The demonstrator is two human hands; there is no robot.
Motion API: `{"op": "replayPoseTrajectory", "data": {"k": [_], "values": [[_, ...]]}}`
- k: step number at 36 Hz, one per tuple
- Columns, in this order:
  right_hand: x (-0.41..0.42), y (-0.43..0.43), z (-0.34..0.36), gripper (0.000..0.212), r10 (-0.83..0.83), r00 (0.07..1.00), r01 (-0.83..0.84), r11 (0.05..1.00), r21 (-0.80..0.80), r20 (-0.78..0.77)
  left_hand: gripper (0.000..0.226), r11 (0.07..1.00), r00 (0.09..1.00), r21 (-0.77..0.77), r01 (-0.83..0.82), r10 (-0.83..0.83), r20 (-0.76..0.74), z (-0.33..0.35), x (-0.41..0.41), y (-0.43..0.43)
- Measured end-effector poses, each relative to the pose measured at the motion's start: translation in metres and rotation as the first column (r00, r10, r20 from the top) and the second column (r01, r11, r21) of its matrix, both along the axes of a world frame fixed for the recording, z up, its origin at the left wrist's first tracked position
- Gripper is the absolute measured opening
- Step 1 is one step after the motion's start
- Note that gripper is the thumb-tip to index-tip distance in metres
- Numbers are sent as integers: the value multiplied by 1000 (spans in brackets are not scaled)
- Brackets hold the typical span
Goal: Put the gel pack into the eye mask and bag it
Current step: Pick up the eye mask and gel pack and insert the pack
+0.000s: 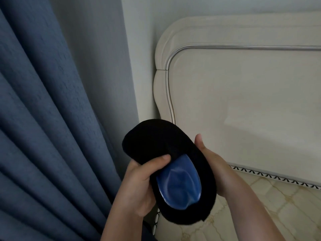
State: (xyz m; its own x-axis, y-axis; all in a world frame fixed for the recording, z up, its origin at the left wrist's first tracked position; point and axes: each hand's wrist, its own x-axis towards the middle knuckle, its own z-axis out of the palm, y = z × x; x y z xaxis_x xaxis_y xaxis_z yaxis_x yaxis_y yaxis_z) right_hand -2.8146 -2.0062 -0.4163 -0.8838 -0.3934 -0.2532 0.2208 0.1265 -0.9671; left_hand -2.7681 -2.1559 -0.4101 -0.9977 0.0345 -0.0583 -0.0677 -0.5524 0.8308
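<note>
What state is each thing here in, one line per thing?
eye mask: held up in both hands, pocket open
gel pack: partly inside the mask, blue face showing
left hand: grips the mask, thumb on top
right hand: holds the mask's right edge
curtain: hanging in folds

Matt black cloth eye mask (152, 140) around a glossy blue gel pack (178, 185).

Head view, close on eye mask (152, 138)
</note>
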Motion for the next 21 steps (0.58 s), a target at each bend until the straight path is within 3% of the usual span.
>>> {"op": "replayPoseTrajectory", "data": {"k": [4,8,14,21], "values": [[5,-2,13,47,28,999,-22,990,-140,42,28,986,987,-61,157,-158,-12,-1,4,0],[3,-5,14,71,68,998,-61,962,-267,16,33,963,967,-104,251,-254,-16,-3,6,-1],[2,-5,16,43,52,998,-57,914,-402,-23,35,907,925,-186,379,-374,61,-4,8,-4],[-4,-1,18,30,-23,984,-58,899,-435,-179,42,880,911,-235,412,-396,112,-7,6,-1]]}}
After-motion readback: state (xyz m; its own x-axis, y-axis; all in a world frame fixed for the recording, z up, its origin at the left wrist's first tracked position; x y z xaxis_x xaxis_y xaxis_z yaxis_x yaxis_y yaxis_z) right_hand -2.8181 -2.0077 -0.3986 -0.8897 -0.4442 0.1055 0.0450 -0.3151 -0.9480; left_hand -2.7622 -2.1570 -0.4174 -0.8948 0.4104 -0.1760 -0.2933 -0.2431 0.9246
